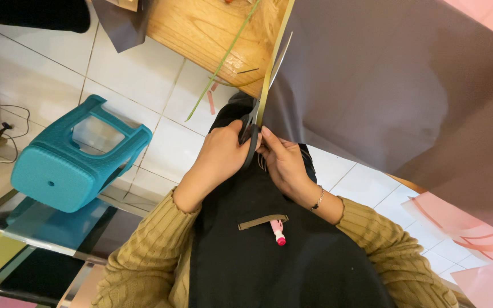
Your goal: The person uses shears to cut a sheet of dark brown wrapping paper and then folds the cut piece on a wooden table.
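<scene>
Stool (pixel 64 165) left of sheet (pixel 395 97)

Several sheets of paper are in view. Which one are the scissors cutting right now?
The big grey sheet lying over the wooden table. The scissors run along its left edge; the pink sheets lie at lower right, away from both hands.

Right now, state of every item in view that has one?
scissors: blades open, on the sheet's edge
grey sheet: partly cut, thin strip splitting off
left hand: gripping the scissors' handles
right hand: touching the sheet's edge
teal stool: tipped on its side
pink pen: in the apron pocket
</scene>
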